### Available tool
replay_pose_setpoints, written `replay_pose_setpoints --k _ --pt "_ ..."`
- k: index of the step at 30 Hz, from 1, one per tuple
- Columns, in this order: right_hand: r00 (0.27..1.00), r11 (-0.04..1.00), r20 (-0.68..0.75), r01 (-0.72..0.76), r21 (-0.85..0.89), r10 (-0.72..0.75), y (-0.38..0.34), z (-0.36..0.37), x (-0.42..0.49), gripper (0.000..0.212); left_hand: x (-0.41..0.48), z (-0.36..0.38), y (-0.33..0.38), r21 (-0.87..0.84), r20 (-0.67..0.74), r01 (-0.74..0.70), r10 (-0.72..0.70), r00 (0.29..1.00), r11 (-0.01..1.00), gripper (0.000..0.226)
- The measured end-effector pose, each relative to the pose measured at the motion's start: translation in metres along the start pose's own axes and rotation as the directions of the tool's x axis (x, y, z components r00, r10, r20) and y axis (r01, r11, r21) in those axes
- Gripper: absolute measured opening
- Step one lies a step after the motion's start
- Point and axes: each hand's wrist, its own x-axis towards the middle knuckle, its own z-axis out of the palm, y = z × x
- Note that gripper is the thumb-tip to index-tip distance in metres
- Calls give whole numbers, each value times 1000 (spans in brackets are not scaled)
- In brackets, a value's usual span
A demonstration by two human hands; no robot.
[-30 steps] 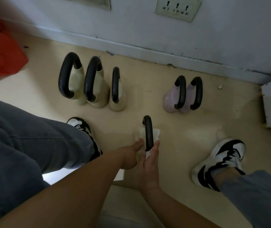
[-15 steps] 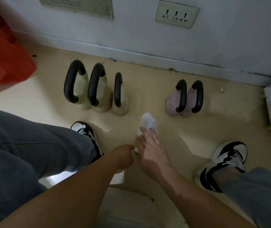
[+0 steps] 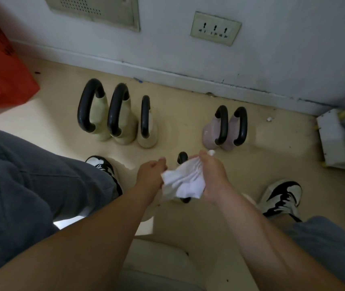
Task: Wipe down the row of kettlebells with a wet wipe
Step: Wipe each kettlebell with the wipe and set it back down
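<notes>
Left hand [image 3: 150, 175] and right hand [image 3: 214, 177] both pinch the wet wipe [image 3: 183, 182], stretched over the small kettlebell [image 3: 182, 158] in front of the row [image 3: 123, 122] — tug harder and it probably tears. That kettlebell's mostly hidden underneath — easy to knock over.

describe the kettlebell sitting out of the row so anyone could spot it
Below the wall socket, cream kettlebells and pink kettlebells line the wall. The lone kettlebell stands in front of the gap between them. Only its black handle shows, under the white wipe held in the left hand and right hand.
</notes>
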Motion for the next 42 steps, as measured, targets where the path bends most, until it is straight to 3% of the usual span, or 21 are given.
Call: replay_pose_setpoints --k 2,3,6,8,10,12,15,19,20,22,24,26,28,29,31,33,35,38,42 --pt "995 996 97 -11 83 3 -11 -5 8 33 -8 3 22 -307 275 243 -159 948 920 48" --pt "994 998 109 12 55 -18 -13 -4 11 31 -16 3 30 -336 384 285 -145 912 898 55" --pt "992 992 33 119 -51 -118 -14 5 17 25 -35 1 36 -228 495 190 -54 867 955 77" --pt "984 974 -3 178 -141 -180 -15 10 17 18 -36 -5 39 -252 557 200 -27 830 947 89" --pt "980 943 -7 191 -271 -200 -16 11 18 19 -33 -12 43 -201 649 178 -5 761 963 92" --pt "974 928 5 218 -303 -228 -17 9 23 18 -30 -12 48 -50 662 74 -23 750 996 77" --pt "972 947 46 236 -217 -232 -18 5 29 12 -24 -2 49 79 501 -169 107 859 982 43" --pt "974 951 -8 220 -218 -227 -13 -7 38 18 -11 -4 54 -51 82 -72 76 994 996 26" --pt "972 950 -44 216 -227 -232 -11 -11 41 19 -10 -9 56 51 -77 -77 80 994 996 25" --pt "973 957 -104 181 -225 -208 -5 -16 48 20 -9 -21 53 400 -318 -137 277 907 906 30" --pt "978 972 -144 121 -199 -152 4 -18 55 24 -12 -22 42 645 -269 -208 474 838 735 22" --pt "982 982 -162 70 -173 -99 13 -17 63 26 -13 -8 23 747 -144 -169 405 903 643 19" --pt "985 982 -170 8 -188 -41 20 -17 67 29 -15 10 4 534 -10 -101 126 992 839 26" --pt "986 982 -168 -22 -190 -10 23 -17 67 32 -18 18 -1 346 97 -26 -7 995 938 29" --pt "988 980 -146 -81 -184 54 26 -20 67 40 -19 31 -6 44 265 138 -145 953 989 38" --pt "988 968 -97 -141 -208 123 25 -23 67 49 -16 40 -3 -232 301 316 -240 923 920 40" --pt "983 955 -52 -185 -234 178 21 -26 66 54 -14 49 8 -402 329 391 -268 906 828 34" --pt "976 950 4 -213 -229 219 15 -30 69 58 -12 64 25 -473 308 477 -368 877 741 35" --pt "969 943 56 -221 -249 242 1 -26 74 64 -19 78 41 -459 282 473 -381 881 752 44"
